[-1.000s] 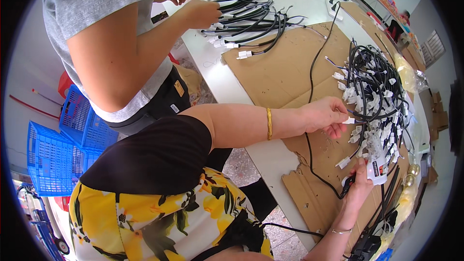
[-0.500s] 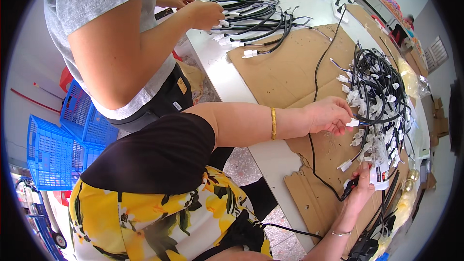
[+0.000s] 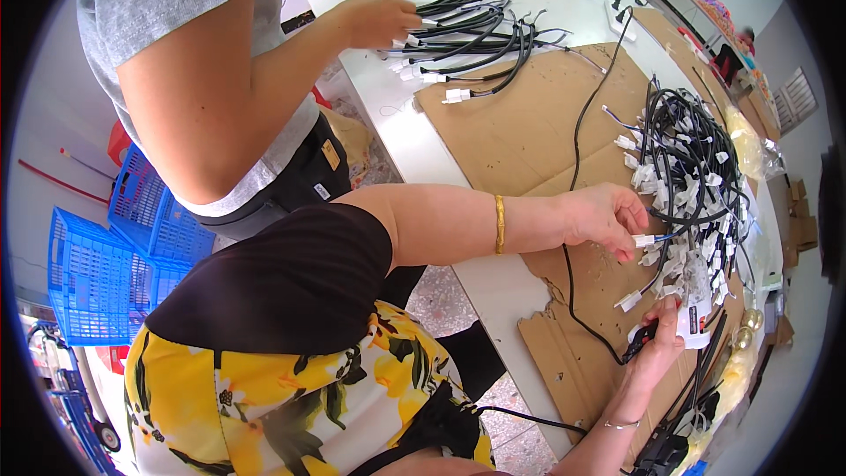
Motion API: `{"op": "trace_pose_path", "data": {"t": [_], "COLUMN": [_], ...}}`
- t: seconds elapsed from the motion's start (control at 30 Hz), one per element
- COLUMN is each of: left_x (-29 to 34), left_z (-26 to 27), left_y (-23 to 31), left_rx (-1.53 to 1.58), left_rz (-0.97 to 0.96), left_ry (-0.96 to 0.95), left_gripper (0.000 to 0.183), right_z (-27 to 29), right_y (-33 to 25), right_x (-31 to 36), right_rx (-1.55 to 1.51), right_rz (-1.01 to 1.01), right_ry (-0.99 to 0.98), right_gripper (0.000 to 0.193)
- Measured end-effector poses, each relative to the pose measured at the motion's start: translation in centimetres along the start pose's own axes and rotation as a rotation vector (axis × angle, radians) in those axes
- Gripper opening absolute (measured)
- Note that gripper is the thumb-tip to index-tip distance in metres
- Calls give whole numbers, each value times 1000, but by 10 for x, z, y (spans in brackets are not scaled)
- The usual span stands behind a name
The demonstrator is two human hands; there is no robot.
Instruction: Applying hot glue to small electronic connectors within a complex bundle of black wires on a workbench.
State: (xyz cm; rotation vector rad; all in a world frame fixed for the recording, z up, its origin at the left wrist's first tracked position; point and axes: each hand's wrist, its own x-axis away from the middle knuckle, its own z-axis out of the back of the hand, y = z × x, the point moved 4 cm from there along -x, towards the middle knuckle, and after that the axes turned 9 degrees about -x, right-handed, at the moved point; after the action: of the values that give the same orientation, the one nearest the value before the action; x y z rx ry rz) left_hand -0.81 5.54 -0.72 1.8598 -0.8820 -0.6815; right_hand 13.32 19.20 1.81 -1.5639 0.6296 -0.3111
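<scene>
My left hand (image 3: 608, 219), with a gold bangle on the wrist, pinches a small white plug connector (image 3: 644, 241) between thumb and fingertips. Thin wires run from this connector into a tangled heap of black cables (image 3: 692, 159) with many white connectors. Nearer to me, my right hand (image 3: 659, 342) is closed around a white and black corded hand tool (image 3: 693, 324). Its clear front end points at the heap's near edge; its exact kind I cannot make out. A black cord (image 3: 571, 291) lies across the cardboard near that hand.
At the far left a co-worker in a grey T-shirt (image 3: 198, 0) handles a row of black cables (image 3: 476, 26) on the white table. Brown cardboard (image 3: 520, 137) covers part of the tabletop. A power strip (image 3: 619, 19) lies at the back; blue crates (image 3: 97, 278) stand on the left.
My left hand has shifted slightly, bringing the connector a little nearer to me and showing its wires. My right hand stays nearly still. The co-worker's far hand has moved outward, holding a cable end.
</scene>
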Motion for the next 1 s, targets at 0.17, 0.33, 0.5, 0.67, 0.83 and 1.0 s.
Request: {"op": "trace_pose_path", "data": {"t": [0.17, 0.33, 0.5, 0.67, 0.83, 1.0], "left_x": [0, 0, 0, -4, -2, 2], "left_z": [1, 2, 11, 21, 17, 14], "left_y": [3, 3, 6, 3, 2, 3], "left_rx": [-42, -83, -212, -117, -304, -221], "left_rz": [-8, -21, -8, -17, 54, 82], "left_ry": [30, 60, 232, 334, 261, 223], "left_gripper": [35, 34, 33, 32, 35, 25], "right_z": [0, 1, 1, 0, -2, -1], "right_y": [0, 0, 0, 0, -2, -1], "right_x": [-1, -1, 0, -1, 0, 2], "right_rx": [1, 21, 8, 28, 20, 19], "right_rz": [12, 7, -25, -23, -17, -15], "right_ry": [-10, -2, 13, 9, -2, 9], "right_gripper": [16, 16, 19, 21, 21, 20]}}
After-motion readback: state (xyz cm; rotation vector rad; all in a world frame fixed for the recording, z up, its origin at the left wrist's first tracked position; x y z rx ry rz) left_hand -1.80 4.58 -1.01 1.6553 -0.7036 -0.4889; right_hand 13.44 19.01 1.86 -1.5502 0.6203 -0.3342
